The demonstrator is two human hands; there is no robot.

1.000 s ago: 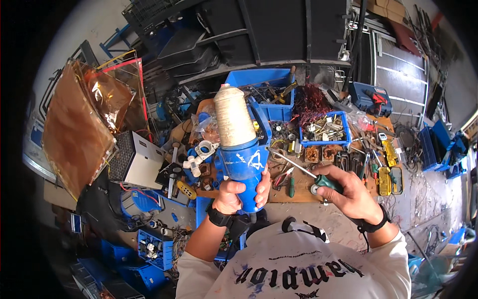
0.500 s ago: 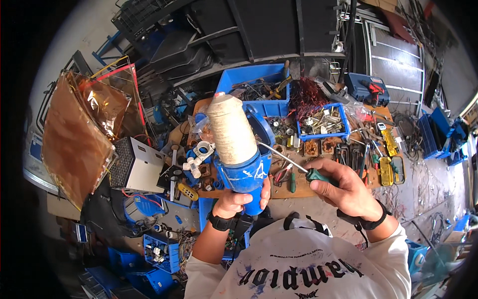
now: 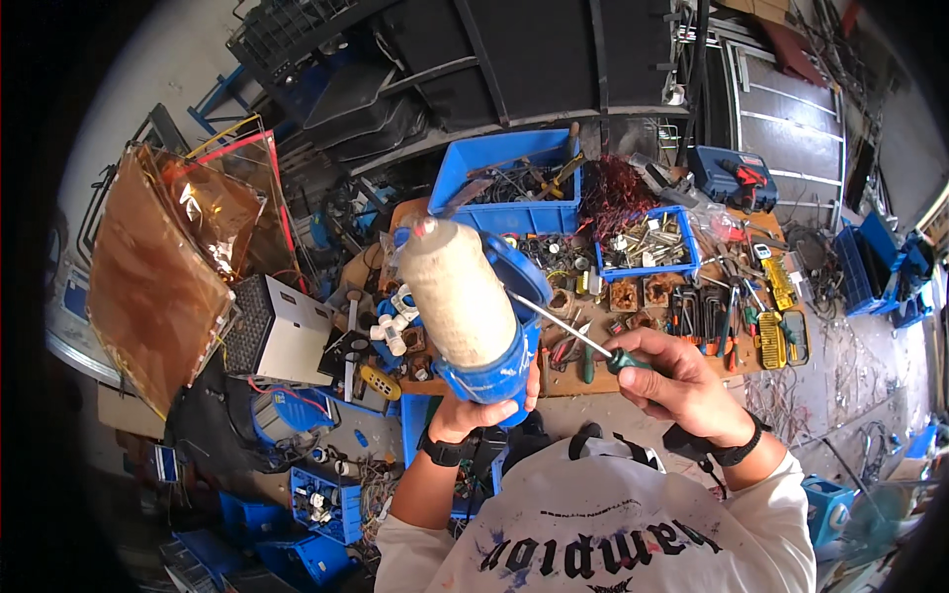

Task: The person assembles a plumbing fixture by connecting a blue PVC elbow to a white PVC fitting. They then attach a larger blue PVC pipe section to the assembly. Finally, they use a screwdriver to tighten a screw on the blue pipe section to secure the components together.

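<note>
My left hand (image 3: 467, 419) is closed around the lower part of a blue hand-held machine (image 3: 491, 382). A large cone of cream thread (image 3: 455, 296) stands on the machine, its top leaning to the left. Behind the cone, on the right, shows a round blue part (image 3: 521, 272). My right hand (image 3: 687, 393) grips a screwdriver (image 3: 625, 361) by its green handle. Its long metal shaft points up and left toward the machine's right side. The cone and that round part lie around the tip; whether it touches either, I cannot tell.
A workbench (image 3: 583, 379) spreads behind my hands. On it stand a blue crate of tools (image 3: 519, 217), a blue tray of bolts (image 3: 647, 267), a yellow bit case (image 3: 771, 339) and a tool case (image 3: 727, 176). A white box (image 3: 297, 331) and brown sheets (image 3: 148, 277) stand left.
The machine has tilted, with the cone's top moving left and down. More of the round blue part shows. The screwdriver stays in my right hand, its tip shifted slightly left.
</note>
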